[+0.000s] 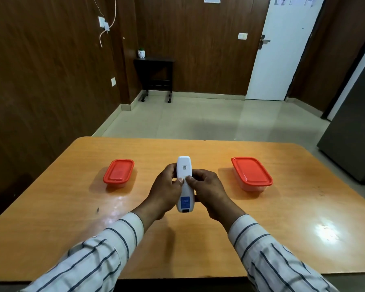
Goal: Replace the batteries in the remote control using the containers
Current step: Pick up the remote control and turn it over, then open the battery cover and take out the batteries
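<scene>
1. White plastic remote control (182,182) is held back-side up above the middle of the worktop (72,218), gripped between the left hand (165,191) and the right hand (209,192), both thumbs pressed on its rear panel.
2. Step in hand, as I judge it: sliding off the battery cover; whether it has begun to move is hard to tell.
3. Both red-lidded containers, the left container (118,172) and the right container (252,172), sit closed, well apart.
4. Next calls for a firm thumb push along the remote's length, then opening a lid.
</scene>
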